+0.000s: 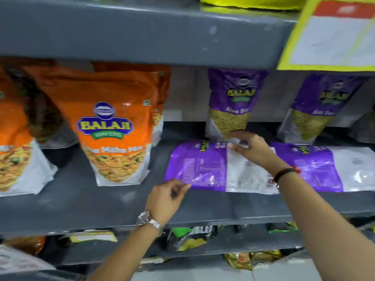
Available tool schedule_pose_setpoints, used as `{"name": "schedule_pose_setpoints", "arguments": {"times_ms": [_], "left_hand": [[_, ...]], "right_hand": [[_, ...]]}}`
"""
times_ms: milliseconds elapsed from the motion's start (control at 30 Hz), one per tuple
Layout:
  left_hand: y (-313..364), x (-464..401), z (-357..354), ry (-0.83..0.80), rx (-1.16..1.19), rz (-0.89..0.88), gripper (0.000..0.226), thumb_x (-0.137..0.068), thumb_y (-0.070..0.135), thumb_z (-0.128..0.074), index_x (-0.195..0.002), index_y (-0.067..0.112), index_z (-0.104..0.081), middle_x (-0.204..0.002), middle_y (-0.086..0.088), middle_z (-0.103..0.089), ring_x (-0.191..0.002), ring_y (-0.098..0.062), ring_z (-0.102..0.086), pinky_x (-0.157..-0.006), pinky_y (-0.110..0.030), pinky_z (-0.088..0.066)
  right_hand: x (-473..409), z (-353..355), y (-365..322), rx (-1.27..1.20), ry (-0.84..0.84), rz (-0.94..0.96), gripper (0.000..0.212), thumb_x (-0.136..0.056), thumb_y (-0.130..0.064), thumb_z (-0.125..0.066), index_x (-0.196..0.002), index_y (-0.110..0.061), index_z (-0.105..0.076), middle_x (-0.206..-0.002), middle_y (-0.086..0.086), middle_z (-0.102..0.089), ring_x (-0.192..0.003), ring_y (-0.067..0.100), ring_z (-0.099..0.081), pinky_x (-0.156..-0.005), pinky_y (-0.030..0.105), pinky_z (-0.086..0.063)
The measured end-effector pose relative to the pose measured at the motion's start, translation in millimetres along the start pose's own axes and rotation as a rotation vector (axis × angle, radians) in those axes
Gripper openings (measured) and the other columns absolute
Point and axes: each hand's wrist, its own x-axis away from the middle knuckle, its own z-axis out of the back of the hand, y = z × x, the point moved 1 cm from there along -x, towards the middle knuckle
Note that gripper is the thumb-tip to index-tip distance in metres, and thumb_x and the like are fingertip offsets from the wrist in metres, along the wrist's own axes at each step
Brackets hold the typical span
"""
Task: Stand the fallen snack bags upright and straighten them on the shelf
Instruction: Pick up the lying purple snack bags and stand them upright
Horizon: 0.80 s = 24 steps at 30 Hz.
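On the grey shelf a purple snack bag lies flat on its face, with its top to the left and its white bottom to the right. The left hand, with a metal watch on the wrist, is at the front left corner of this bag; its fingers are curled and nearly closed, and they touch the corner, but I cannot tell if they really pinch it. The right hand reaches over the back edge of the same bag, and its fingers are closed on the white edge there. A second purple bag lies flat just to the right. Behind them two purple bags stand upright, well apart from each other. To the left an orange bag stands upright near the fallen bag, not touching it.
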Motion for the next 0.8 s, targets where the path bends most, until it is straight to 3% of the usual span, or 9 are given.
{"name": "schedule_pose_setpoints", "arguments": {"times_ms": [100,200,267,333,433,567,633,733,800], "left_hand": [[18,-7,-41,-0.179,0.405,0.500,0.052,-0.082,0.049,-0.047,-0.053,0.006,-0.057,-0.040,-0.005,-0.057,-0.031,-0.018,-0.050,-0.036,-0.022,-0.043],[26,-7,-59,-0.245,0.776,0.816,0.047,-0.086,0.041,-0.045,-0.055,0.007,-0.057,-0.041,-0.011,-0.059,-0.027,-0.017,-0.052,-0.028,-0.013,-0.037],[29,-4,-67,-0.155,0.869,0.795,0.036,-0.072,0.043,-0.060,-0.070,0.007,-0.060,-0.049,-0.007,-0.069,-0.043,-0.018,-0.065,-0.040,-0.021,-0.052],[32,-1,-77,-0.046,1.086,0.773,0.028,-0.068,0.034,-0.063,-0.078,0.009,-0.060,-0.060,-0.010,-0.072,-0.054,-0.017,-0.069,-0.051,-0.028,-0.057],[39,-4,-82,0.169,1.254,0.809,0.011,-0.085,0.009,-0.050,-0.075,0.006,-0.054,-0.065,-0.011,-0.067,-0.048,-0.014,-0.067,-0.046,-0.026,-0.057],[51,-18,-66,0.207,1.164,0.638,0.015,-0.088,0.009,-0.047,-0.075,0.012,-0.054,-0.053,0.005,-0.071,-0.052,-0.009,-0.067,-0.052,-0.024,-0.058],[70,-31,-47,0.223,1.086,0.490,0.020,-0.088,0.011,-0.046,-0.072,0.016,-0.056,-0.053,0.009,-0.071,-0.053,-0.006,-0.066,-0.053,-0.021,-0.057],[102,-52,-15,0.218,0.946,0.240,0.032,-0.088,0.011,-0.045,-0.062,0.018,-0.061,-0.054,0.013,-0.070,-0.054,-0.003,-0.065,-0.056,-0.019,-0.055],[121,-63,0,0.169,0.836,0.103,0.030,-0.089,0.011,-0.044,-0.067,0.016,-0.064,-0.059,0.014,-0.071,-0.060,-0.005,-0.065,-0.064,-0.023,-0.055]], "right_hand": [[-6,38,47,0.115,-0.276,-0.094,0.042,-0.085,-0.023,-0.061,-0.124,-0.010,-0.052,-0.132,0.013,-0.055,-0.122,0.029,-0.050,-0.105,0.040,-0.037],[-15,49,72,0.199,-0.512,-0.148,0.061,-0.081,-0.050,-0.055,-0.131,-0.018,-0.042,-0.142,0.007,-0.043,-0.131,0.024,-0.038,-0.111,0.041,-0.030],[-20,51,78,0.153,-0.581,-0.160,0.064,-0.078,-0.051,-0.059,-0.131,-0.020,-0.042,-0.138,0.002,-0.045,-0.126,0.018,-0.042,-0.106,0.027,-0.034],[-25,53,80,0.074,-0.609,-0.165,0.058,-0.076,-0.042,-0.067,-0.126,-0.021,-0.046,-0.125,-0.003,-0.052,-0.109,0.011,-0.049,-0.084,0.010,-0.040],[-27,55,83,0.074,-0.599,-0.118,0.054,-0.071,-0.043,-0.072,-0.117,-0.024,-0.052,-0.115,-0.006,-0.056,-0.104,0.013,-0.053,-0.085,0.022,-0.040],[-16,55,93,-0.071,-0.488,-0.057,0.045,-0.070,-0.032,-0.075,-0.109,-0.019,-0.057,-0.110,0.005,-0.063,-0.100,0.023,-0.059,-0.079,0.034,-0.051],[-3,52,97,-0.281,-0.411,-0.068,0.052,-0.071,-0.019,-0.076,-0.116,-0.015,-0.052,-0.106,0.002,-0.062,-0.095,0.018,-0.061,-0.070,0.030,-0.054],[13,36,97,-0.540,-0.240,-0.031,0.071,-0.069,0.000,-0.073,-0.129,-0.007,-0.036,-0.106,-0.009,-0.056,-0.090,-0.008,-0.061,-0.074,0.011,-0.051],[20,20,94,-0.579,-0.167,0.011,0.078,-0.067,0.004,-0.074,-0.132,-0.007,-0.033,-0.115,-0.002,-0.057,-0.100,-0.004,-0.059,-0.085,0.013,-0.048]]}}
